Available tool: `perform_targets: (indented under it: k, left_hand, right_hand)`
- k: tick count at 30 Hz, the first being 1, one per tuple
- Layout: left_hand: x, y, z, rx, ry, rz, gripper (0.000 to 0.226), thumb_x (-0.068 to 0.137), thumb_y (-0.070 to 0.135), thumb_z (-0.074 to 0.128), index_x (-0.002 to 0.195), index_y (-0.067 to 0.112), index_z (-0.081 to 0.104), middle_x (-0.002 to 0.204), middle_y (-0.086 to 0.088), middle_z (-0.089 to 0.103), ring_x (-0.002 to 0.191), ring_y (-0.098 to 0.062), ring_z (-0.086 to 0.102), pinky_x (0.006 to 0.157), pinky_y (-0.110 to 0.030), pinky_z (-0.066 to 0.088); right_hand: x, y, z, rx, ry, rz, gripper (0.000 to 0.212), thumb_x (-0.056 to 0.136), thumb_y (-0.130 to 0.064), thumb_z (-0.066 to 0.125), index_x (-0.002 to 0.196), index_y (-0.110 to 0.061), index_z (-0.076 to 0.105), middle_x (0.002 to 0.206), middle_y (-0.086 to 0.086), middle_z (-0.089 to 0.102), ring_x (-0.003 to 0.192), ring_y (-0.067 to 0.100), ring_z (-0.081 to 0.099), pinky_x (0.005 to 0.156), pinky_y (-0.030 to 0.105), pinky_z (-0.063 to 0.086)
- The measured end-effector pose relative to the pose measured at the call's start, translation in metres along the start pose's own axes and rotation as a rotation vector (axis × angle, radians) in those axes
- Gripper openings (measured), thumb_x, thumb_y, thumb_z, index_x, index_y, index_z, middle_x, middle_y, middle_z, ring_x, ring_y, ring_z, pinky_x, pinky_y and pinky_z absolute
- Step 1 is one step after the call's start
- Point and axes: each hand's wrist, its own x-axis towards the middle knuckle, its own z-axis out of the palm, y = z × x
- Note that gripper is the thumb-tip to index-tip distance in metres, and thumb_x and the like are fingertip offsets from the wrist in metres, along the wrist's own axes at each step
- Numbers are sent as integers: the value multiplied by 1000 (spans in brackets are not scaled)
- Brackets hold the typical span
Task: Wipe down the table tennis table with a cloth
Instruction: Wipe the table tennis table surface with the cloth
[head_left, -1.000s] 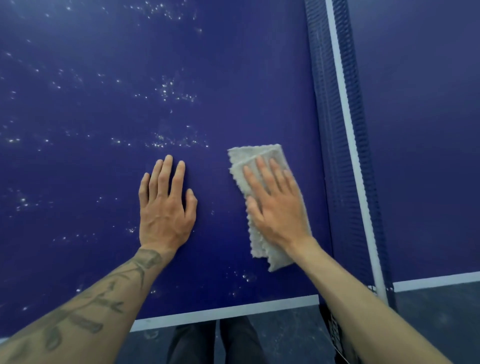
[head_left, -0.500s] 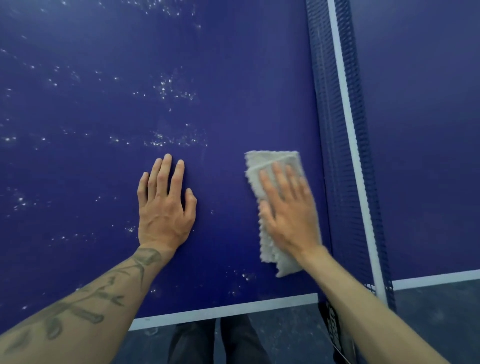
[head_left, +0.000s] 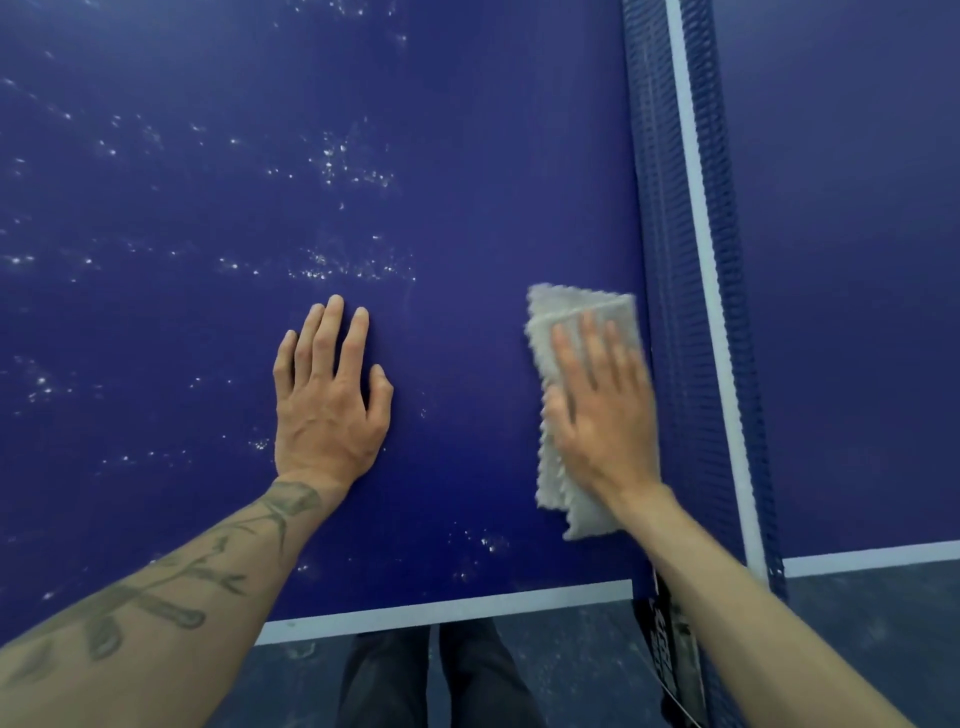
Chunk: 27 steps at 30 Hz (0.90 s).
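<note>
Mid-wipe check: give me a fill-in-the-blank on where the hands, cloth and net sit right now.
The right hand presses the cloth flat; the left hand holds ____.
The net runs along the cloth's ____ side.
Most white specks on the table lie to the cloth's ____.
Missing words: nothing; right; left.

My left hand lies flat, palm down, fingers straight and close together, left of centre. My tattooed left forearm enters from lower left. My right hand, blurred, lies flat, fingers extended, right of centre; my right forearm enters from lower right.
</note>
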Motion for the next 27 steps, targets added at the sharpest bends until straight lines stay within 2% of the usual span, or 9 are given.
perform_targets:
  k: [2, 4, 6, 9, 12, 15, 18, 24, 27]
  left_hand:
    - [0, 0, 1, -5, 4, 0, 59, 106, 32, 39, 161, 10, 37, 171, -12, 28, 160, -29, 22, 131, -50, 13]
    - [-1, 0, 1, -1, 11, 5, 59, 106, 32, 40, 161, 10, 37, 171, -12, 28, 160, -29, 22, 131, -50, 13]
    - [-2, 0, 1, 7, 14, 4, 59, 106, 31, 40, 161, 11, 37, 171, -12, 28, 160, -29, 22, 132, -50, 13]
    - [-2, 1, 1, 15, 11, 7, 59, 107, 32, 39, 162, 12, 36, 171, -12, 28, 160, -30, 22, 132, -49, 13]
    - [-9, 0, -6, 6, 23, 13, 56, 108, 31, 39, 161, 11, 38, 170, -13, 30, 159, -31, 26, 132, -48, 12]
    - [-41, -1, -14, 13, 39, -25, 56, 108, 31, 41, 160, 10, 39, 169, -15, 31, 157, -33, 28, 131, -48, 14]
    - [-73, -2, -12, 40, -12, -13, 58, 108, 33, 38, 161, 10, 39, 170, -14, 30, 157, -33, 28, 131, -50, 16]
    - [-81, -1, -5, 41, -13, -31, 59, 106, 31, 40, 161, 10, 37, 170, -13, 28, 159, -32, 25, 131, -51, 17]
    - [-82, -1, -5, 18, -1, -38, 58, 106, 30, 42, 160, 10, 39, 170, -13, 29, 159, -32, 25, 131, -51, 16]
  right_hand:
    - [23, 5, -5, 46, 34, 178, 67, 110, -41, 27, 172, -25, 8, 180, 5, 0, 166, 23, -4, 134, 52, 7]
    - [44, -12, -5, 48, 70, 227, 68, 110, -43, 24, 172, -24, 5, 180, 7, -3, 166, 26, -4, 134, 51, 5]
    - [48, -42, 1, 51, 79, 149, 69, 110, -43, 26, 172, -21, 5, 180, 9, -4, 166, 28, -4, 134, 51, 5]
    - [14, -69, 11, 40, 26, -118, 69, 110, -40, 32, 172, -23, 7, 180, 7, -3, 166, 27, -5, 134, 51, 9]
    - [-18, -28, 9, -12, -17, -218, 70, 112, -40, 33, 172, -22, 3, 179, 6, -10, 166, 25, -7, 134, 52, 10]
    - [-20, 11, -1, 24, -10, 32, 68, 111, -42, 28, 172, -23, 5, 180, 4, -6, 166, 23, -7, 133, 54, 10]
    - [-2, -12, 0, 55, 35, 196, 69, 110, -43, 26, 172, -24, 2, 180, 5, -7, 166, 25, -9, 134, 53, 7]
    - [-59, -69, 21, 43, -38, -246, 70, 111, -39, 36, 172, -24, 6, 180, 5, -5, 166, 26, -6, 134, 51, 10]
    - [-81, -23, 18, 14, -45, -178, 72, 110, -38, 40, 172, -22, 6, 180, 5, -7, 166, 25, -5, 134, 52, 10]
